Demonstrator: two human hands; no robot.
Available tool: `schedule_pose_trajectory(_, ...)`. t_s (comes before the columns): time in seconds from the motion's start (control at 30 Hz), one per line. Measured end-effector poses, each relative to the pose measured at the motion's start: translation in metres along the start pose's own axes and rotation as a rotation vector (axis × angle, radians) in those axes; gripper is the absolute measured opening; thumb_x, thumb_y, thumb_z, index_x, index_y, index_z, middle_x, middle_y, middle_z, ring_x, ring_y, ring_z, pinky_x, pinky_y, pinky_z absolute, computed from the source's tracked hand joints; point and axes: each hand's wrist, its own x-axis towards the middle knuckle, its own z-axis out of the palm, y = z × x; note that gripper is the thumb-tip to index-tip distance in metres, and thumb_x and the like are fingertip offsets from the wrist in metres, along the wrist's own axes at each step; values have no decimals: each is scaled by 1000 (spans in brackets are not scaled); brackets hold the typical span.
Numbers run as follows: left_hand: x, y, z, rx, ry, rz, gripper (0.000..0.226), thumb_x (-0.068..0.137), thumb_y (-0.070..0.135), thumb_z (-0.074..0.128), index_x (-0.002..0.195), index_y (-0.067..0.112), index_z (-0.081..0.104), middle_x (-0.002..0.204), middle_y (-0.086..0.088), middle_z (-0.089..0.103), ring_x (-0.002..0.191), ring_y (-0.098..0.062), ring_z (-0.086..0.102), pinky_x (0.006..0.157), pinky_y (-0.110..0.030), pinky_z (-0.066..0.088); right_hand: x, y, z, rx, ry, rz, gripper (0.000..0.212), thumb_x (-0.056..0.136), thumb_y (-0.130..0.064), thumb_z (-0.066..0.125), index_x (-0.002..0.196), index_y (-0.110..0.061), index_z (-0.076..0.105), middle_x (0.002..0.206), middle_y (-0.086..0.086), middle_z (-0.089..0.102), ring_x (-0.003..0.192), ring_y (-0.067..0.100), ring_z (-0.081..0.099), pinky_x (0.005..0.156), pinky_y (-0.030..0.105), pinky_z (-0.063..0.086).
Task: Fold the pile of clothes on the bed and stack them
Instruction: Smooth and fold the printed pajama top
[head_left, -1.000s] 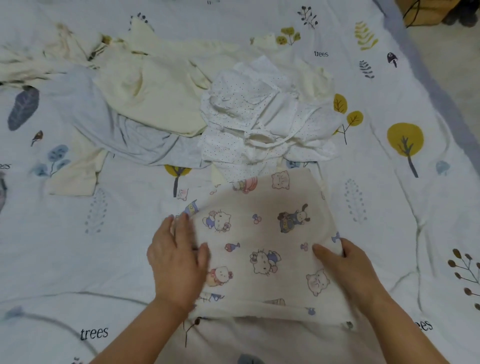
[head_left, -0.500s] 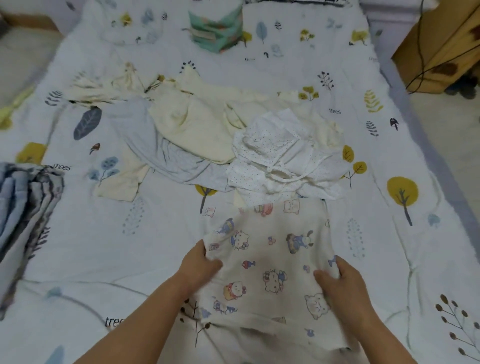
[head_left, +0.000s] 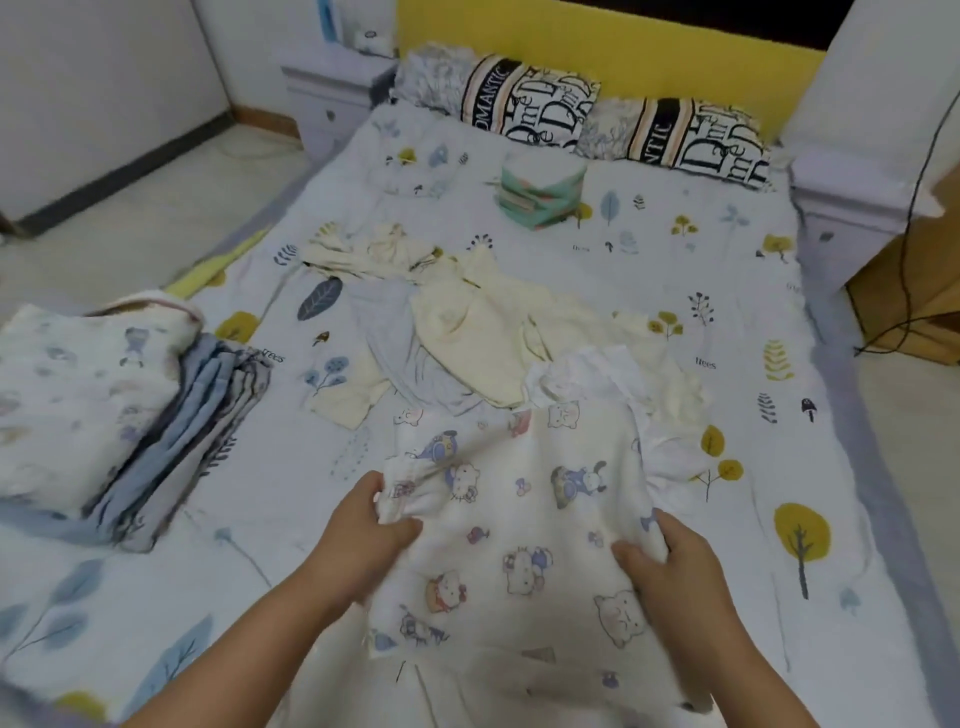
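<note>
Left hand (head_left: 371, 525) pinches the bunched left edge of the cream cartoon-print cotton garment (head_left: 524, 535); right hand (head_left: 670, 558) pinches its right edge. Garment lies near the bed's (head_left: 649, 249) foot edge, overlapping the unfolded pile (head_left: 483, 332). Advice: keep both edges taut and level, fold corner to corner.
</note>
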Motion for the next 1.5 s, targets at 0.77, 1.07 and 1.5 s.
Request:
schedule_pose_trajectory(0.77,-17,-24,-329,-337,606,-102,25,81,7,64,99,17,51,90,0,62,80,-18,60,60,-28,43,53,-300,297,-332,-530,-398,15,82,-11,59,79,-25,66,74,-7,69,59,3,61,49,12,42)
schedule_pose_trajectory(1.07,44,-71,-393,-528,826,-204,27,82,9,64,88,29,46,87,2,61,78,-17,59,60,-25,43,114,-364,457,-524,-675,-508,10,81,-7,61,80,-16,66,72,9,69,52,15,58,50,21,45)
schedule_pose_trajectory(1.5,108,-137,-383,-463,947,-604,86,73,21,78,137,1,23,137,-23,36,117,-35,43,92,-41,40,167,-327,591,-969,-426,-795,52,87,-20,57,136,-12,44,129,17,51,119,33,45,91,39,38)
